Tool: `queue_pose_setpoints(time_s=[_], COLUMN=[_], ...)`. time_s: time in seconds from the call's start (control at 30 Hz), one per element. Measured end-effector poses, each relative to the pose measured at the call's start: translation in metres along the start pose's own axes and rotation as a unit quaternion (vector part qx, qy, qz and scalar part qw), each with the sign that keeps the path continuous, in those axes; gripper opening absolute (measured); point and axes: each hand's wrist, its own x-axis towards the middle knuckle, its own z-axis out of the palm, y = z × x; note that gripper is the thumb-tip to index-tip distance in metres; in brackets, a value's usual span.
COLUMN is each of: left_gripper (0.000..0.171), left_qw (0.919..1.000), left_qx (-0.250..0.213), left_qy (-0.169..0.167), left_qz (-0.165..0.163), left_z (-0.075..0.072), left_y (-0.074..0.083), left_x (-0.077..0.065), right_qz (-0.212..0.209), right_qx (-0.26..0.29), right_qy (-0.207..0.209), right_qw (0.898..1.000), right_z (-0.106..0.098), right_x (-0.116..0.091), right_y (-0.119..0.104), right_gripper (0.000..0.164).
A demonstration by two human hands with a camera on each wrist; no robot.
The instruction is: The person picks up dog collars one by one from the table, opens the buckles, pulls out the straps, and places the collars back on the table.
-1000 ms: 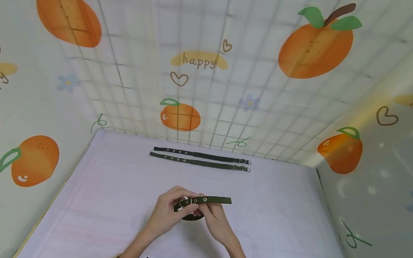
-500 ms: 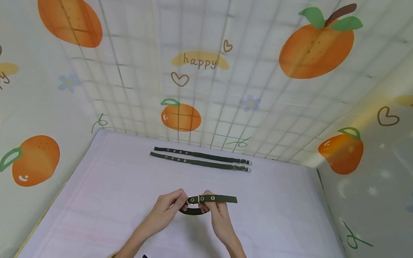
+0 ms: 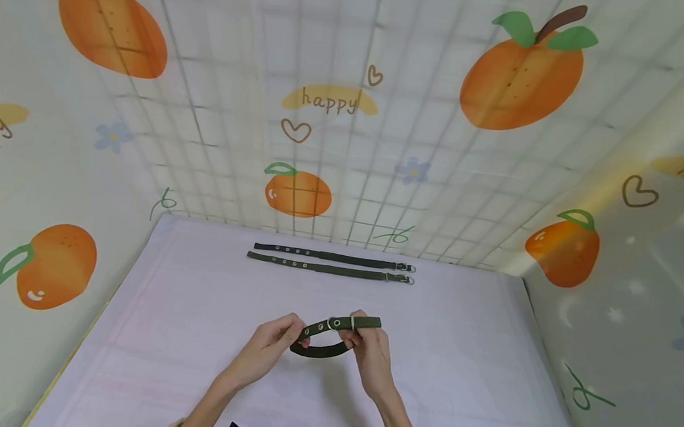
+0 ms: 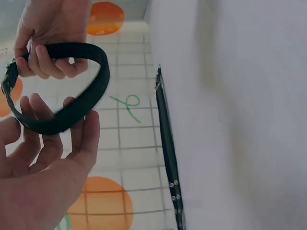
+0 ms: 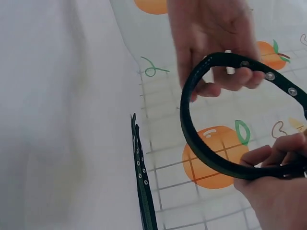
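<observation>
A dark green webbing pet collar [image 3: 322,351] with metal eyelets, a buckle and a ring is closed into a loop above the table. My left hand [image 3: 265,350] pinches the loop's left side, its thumb on the strap. At the other side my right hand [image 3: 372,361] holds the strap near the buckle, the free tail poking out to the right past the fingers. The round loop of the collar [image 4: 91,93] stands out in the left wrist view, with fingers inside it. In the right wrist view several eyelets show along the collar [image 5: 192,127].
Two more dark collars, a rear collar [image 3: 351,260] and a front collar [image 3: 345,271], lie straight and side by side at the back of the white table [image 3: 188,334]. A printed fabric curtain [image 3: 229,170] over a wire grid rises behind the table.
Both hands have drawn apart, opening the collar's loop wider. The buckle and ring have slid right along the strap with the right hand, so the tail past the buckle looks shorter.
</observation>
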Motion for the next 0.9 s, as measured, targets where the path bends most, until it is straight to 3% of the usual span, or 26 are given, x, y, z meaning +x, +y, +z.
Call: queue_pose_setpoints(time_s=[0.17, 0.4, 0.67, 0.9], left_gripper=[0.027, 0.028, 0.032, 0.033], left_qw=[0.9998, 0.9993, 0.9995, 0.9996], left_qx=[0.011, 0.035, 0.027, 0.027], left_qy=[-0.005, -0.005, 0.0, -0.007], left_qz=[0.017, 0.015, 0.016, 0.007], left_z=[0.005, 0.01, 0.008, 0.009], left_y=[0.007, 0.019, 0.018, 0.02], left_x=[0.004, 0.01, 0.006, 0.005], right_qz=[0.009, -0.001, 0.008, -0.009], right_qx=[-0.016, -0.092, -0.033, -0.081], right_qy=[-0.004, -0.03, -0.016, -0.032], right_qw=[1.0, 0.995, 0.999, 0.996], right_z=[0.002, 0.006, 0.004, 0.005], right_x=[-0.002, -0.004, -0.004, -0.005], right_y=[0.001, 0.002, -0.001, 0.001], right_gripper=[0.037, 0.037, 0.032, 0.028])
